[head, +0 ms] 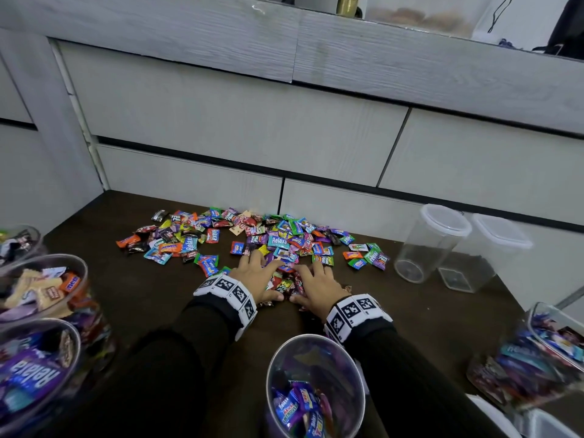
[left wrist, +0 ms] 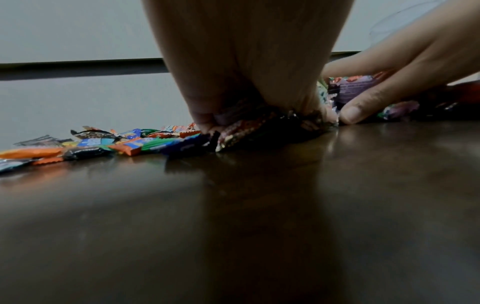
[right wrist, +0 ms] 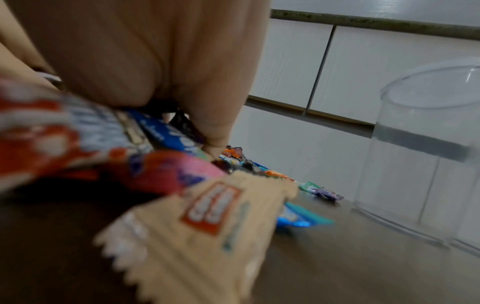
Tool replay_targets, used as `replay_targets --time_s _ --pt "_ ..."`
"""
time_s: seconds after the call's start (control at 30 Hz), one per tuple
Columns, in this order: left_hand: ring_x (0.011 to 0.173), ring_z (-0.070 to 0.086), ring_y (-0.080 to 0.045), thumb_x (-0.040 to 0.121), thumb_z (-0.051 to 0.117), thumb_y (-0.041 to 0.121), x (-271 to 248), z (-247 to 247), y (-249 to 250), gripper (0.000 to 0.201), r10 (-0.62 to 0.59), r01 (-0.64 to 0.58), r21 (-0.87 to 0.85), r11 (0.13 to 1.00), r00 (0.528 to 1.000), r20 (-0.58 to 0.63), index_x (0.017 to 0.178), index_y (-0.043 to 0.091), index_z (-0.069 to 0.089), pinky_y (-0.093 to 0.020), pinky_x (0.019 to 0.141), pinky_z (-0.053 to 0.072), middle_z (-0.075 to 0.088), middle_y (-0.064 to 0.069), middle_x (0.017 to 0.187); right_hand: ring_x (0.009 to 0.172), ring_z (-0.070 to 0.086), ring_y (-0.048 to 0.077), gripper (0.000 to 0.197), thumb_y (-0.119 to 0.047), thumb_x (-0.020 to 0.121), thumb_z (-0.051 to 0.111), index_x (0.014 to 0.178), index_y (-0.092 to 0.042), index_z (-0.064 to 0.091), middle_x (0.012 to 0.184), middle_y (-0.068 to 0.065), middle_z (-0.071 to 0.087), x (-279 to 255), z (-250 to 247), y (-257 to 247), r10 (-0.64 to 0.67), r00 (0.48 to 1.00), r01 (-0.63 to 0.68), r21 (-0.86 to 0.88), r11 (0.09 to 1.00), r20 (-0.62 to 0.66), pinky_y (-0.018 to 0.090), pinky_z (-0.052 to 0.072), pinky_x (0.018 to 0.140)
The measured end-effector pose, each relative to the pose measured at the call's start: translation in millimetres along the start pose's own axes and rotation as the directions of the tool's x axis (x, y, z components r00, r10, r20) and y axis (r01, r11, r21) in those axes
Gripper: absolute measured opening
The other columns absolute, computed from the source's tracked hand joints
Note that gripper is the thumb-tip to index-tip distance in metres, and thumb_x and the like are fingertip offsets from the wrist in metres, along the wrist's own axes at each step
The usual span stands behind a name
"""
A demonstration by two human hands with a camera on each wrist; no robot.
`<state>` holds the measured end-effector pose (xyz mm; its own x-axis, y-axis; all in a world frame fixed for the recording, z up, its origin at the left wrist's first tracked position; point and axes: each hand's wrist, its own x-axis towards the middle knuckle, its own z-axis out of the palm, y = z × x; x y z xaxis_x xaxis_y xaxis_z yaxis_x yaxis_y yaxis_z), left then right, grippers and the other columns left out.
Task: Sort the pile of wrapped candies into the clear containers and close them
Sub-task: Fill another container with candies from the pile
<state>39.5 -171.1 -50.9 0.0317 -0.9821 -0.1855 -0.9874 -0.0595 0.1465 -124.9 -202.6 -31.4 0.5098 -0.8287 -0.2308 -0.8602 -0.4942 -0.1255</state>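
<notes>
A pile of wrapped candies (head: 278,238) in many colours is spread over the dark brown table (head: 151,298). My left hand (head: 252,273) and right hand (head: 319,287) lie palm down side by side on the pile's near edge, fingers spread over the wrappers. In the left wrist view my left hand (left wrist: 246,61) presses candies (left wrist: 259,129) against the table, and the right hand (left wrist: 402,61) arches over others with its thumb on the wood. A blurred beige wrapper (right wrist: 202,226) lies under my right hand (right wrist: 155,61). Neither hand visibly grips a candy.
Two empty lidded clear containers, one round (head: 429,245) and one square (head: 486,257), stand at the right. Open containers holding candies stand at the left (head: 41,289), lower left (head: 34,374), front centre (head: 316,387) and right (head: 543,358). White drawer fronts (head: 221,121) rise behind the table.
</notes>
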Motion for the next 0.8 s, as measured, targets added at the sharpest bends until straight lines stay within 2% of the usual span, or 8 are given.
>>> replay_targets --time_s 0.07,0.17,0.27,0.33,0.4,0.57,0.67,0.8 --pt "0.124 0.046 -0.033 0.089 0.058 0.056 -1.5 -5.5 2.4 0.073 0.01 -0.011 0.031 0.999 0.999 0.03 0.148 0.03 0.024 -0.043 0.089 0.049 0.033 -0.011 0.138 0.13 0.035 0.036 0.057 -0.026 0.094 0.056 0.143 -0.019 0.027 0.141 0.015 0.03 0.5 -5.4 0.5 0.005 0.999 -0.007 0.036 0.999 0.044 0.049 0.039 0.102" --pt "0.114 0.057 -0.032 0.09 0.051 0.062 -4.6 -13.2 5.9 0.07 0.005 -0.006 0.126 0.992 1.0 0.01 0.145 0.026 0.026 -0.038 0.074 0.045 0.042 -0.011 0.136 0.124 0.044 0.038 0.048 -0.007 0.092 0.05 0.136 -0.017 0.033 0.138 0.014 0.037 -2.6 -13.3 9.8 0.024 0.999 -0.028 0.112 0.993 0.036 0.049 0.041 0.1" --pt "0.111 0.06 -0.032 0.089 0.045 0.069 -9.7 -18.5 6.9 0.069 -0.004 0.012 0.13 0.992 0.998 -0.056 0.14 0.024 0.033 -0.036 0.07 0.04 0.055 -0.008 0.127 0.116 0.052 0.03 0.038 -0.006 0.092 0.051 0.129 -0.016 0.048 0.127 0.013 0.054 -10.0 -17.6 21.6 0.08 0.994 -0.061 0.237 0.97 -0.072 0.035 0.044 0.094" --pt "0.107 0.061 -0.031 0.09 0.04 0.07 -13.9 -20.0 7.2 0.066 -0.028 0.037 0.099 0.994 0.996 -0.09 0.136 0.023 0.038 -0.035 0.068 0.041 0.061 -0.008 0.118 0.102 0.058 0.022 0.028 -0.009 0.091 0.054 0.118 -0.014 0.056 0.115 0.011 0.063 -16.4 -20.2 28.3 0.117 0.983 -0.058 0.368 0.928 -0.142 0.022 0.042 0.081" --pt "0.102 0.062 -0.029 0.093 0.039 0.068 -18.6 -21.6 8.1 0.063 -0.067 0.074 0.055 0.996 0.991 -0.115 0.134 0.022 0.041 -0.033 0.067 0.043 0.063 -0.007 0.112 0.088 0.056 0.016 0.022 -0.011 0.09 0.057 0.111 -0.013 0.06 0.107 0.009 0.065 -22.7 -23.8 33.4 0.14 0.973 -0.049 0.429 0.902 -0.185 0.018 0.035 0.07" --pt "0.101 0.062 -0.029 0.096 0.041 0.058 -30.7 -32.9 14.6 0.058 -0.158 0.14 -0.13 0.982 0.976 -0.148 0.132 0.013 0.044 -0.034 0.07 0.044 0.062 -0.011 0.11 0.083 0.053 0.016 0.017 -0.015 0.09 0.059 0.106 -0.011 0.061 0.101 0.01 0.065 -37.6 -34.0 40.0 0.182 0.948 -0.032 0.489 0.872 -0.262 0.022 0.034 0.067" --pt "0.106 0.06 -0.033 0.097 0.044 0.054 -39.4 -45.4 17.3 0.058 -0.198 0.152 -0.242 0.958 0.964 -0.178 0.133 0.008 0.044 -0.037 0.077 0.048 0.062 -0.016 0.115 0.082 0.057 0.018 0.016 -0.016 0.089 0.06 0.105 -0.013 0.061 0.098 0.009 0.065 -49.2 -44.6 39.0 0.182 0.93 0.011 0.519 0.855 -0.32 0.025 0.042 0.07" --pt "0.109 0.059 -0.034 0.097 0.045 0.055 -58.4 -62.5 21.2 0.065 -0.21 0.106 -0.351 0.93 0.939 -0.272 0.14 0.007 0.041 -0.038 0.083 0.047 0.061 -0.019 0.12 0.074 0.064 0.026 0.015 -0.016 0.09 0.061 0.104 -0.015 0.063 0.088 0.001 0.063 -72.4 -61.4 34.0 0.163 0.894 0.102 0.544 0.833 -0.417 0.043 0.055 0.071"
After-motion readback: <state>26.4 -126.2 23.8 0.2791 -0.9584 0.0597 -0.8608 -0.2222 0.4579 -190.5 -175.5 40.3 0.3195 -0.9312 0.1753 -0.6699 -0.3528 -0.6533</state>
